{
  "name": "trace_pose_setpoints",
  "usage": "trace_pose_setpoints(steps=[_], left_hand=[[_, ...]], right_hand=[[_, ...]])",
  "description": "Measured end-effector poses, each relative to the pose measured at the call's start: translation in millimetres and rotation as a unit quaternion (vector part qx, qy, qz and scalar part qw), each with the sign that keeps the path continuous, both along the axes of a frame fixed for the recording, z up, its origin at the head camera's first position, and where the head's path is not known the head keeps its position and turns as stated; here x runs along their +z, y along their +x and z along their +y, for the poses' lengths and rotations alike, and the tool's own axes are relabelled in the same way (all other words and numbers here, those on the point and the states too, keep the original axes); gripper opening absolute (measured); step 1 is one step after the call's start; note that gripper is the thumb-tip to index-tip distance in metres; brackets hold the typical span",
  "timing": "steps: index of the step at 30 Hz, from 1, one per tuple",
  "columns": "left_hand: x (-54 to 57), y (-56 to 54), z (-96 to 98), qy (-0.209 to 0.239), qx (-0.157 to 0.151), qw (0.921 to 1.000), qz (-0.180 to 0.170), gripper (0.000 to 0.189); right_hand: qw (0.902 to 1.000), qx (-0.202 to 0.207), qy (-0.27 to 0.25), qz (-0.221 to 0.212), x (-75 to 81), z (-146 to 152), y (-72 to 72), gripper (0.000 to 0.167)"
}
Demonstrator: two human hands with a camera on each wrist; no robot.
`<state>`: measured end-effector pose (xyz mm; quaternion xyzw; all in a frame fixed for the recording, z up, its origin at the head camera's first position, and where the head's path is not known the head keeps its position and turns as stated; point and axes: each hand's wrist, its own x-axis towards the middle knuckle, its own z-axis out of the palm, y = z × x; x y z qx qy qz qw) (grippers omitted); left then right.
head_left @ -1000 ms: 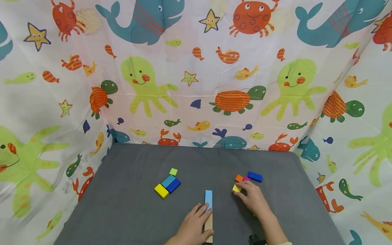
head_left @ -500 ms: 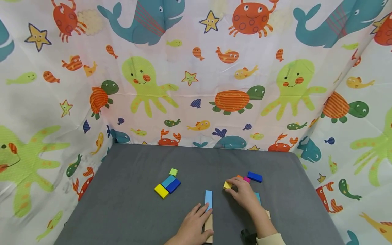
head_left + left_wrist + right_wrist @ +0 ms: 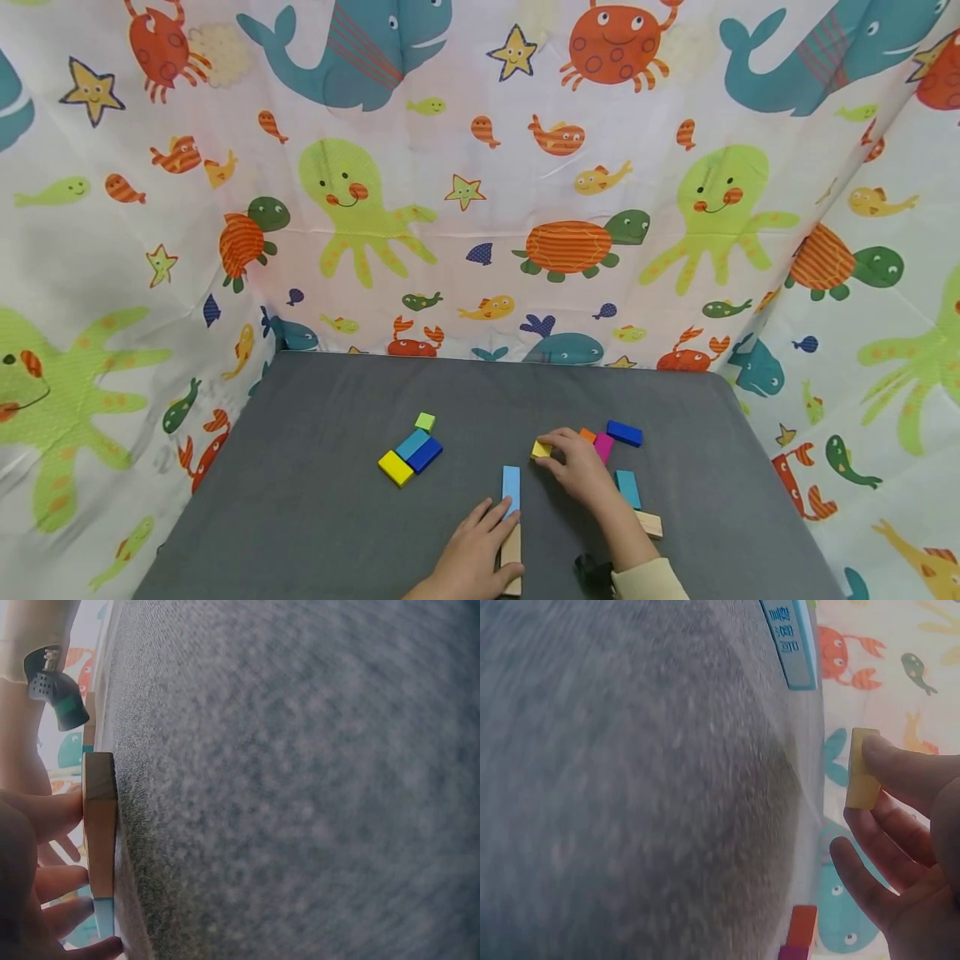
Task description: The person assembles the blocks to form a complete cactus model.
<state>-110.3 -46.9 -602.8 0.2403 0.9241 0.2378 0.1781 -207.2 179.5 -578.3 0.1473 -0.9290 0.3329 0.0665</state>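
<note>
My right hand (image 3: 579, 467) pinches a small yellow block (image 3: 541, 450) between thumb and fingers. In the right wrist view, the yellow block (image 3: 863, 787) is held above the grey cloth. A light blue block (image 3: 511, 483) and a plain wooden block (image 3: 512, 550) lie end to end in a line at the front middle. On this line rests my left hand (image 3: 472, 554), its fingers spread and fairly straight, the thumb over the wooden block's near end. The right wrist view shows printed characters on the light blue block's side (image 3: 789, 649). The yellow block is to the right of the line's far end.
Right of the right hand lie an orange block (image 3: 588, 434), a magenta block (image 3: 603, 447), a dark blue block (image 3: 625, 432), a teal block (image 3: 627, 489) and a wooden block (image 3: 649, 524). A left cluster holds green (image 3: 425, 421), teal (image 3: 412, 443), blue (image 3: 425, 455) and yellow blocks (image 3: 395, 468).
My right hand has carried the yellow block leftward, away from the right-hand blocks, uncovering the magenta, teal and wooden ones. The left hand has stayed in place.
</note>
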Motion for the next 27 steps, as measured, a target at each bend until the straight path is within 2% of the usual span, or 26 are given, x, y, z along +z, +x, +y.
trace_pose_setpoints(steps=[5,14,20,27], left_hand=[[-2.7,-0.8,-1.1,0.008,-0.006,0.9999,-0.001,0.073],[-2.1,-4.3,-3.7,0.015,-0.008,0.9995,-0.026,0.072],[0.8,-4.1,-3.4,0.005,-0.006,0.9995,-0.031,0.071],[1.1,-4.2,-2.9,0.002,-0.008,0.9995,-0.030,0.072]], right_hand=[[0.9999,0.010,0.003,-0.012,-5.6,-8.2,-5.9,0.030],[0.9988,0.037,-0.017,-0.029,-8.9,-22.5,-14.2,0.030],[0.9967,0.066,-0.006,-0.047,-11.8,-28.5,-15.2,0.030],[0.9952,0.085,-0.009,-0.047,-14.9,-31.6,-15.2,0.029]])
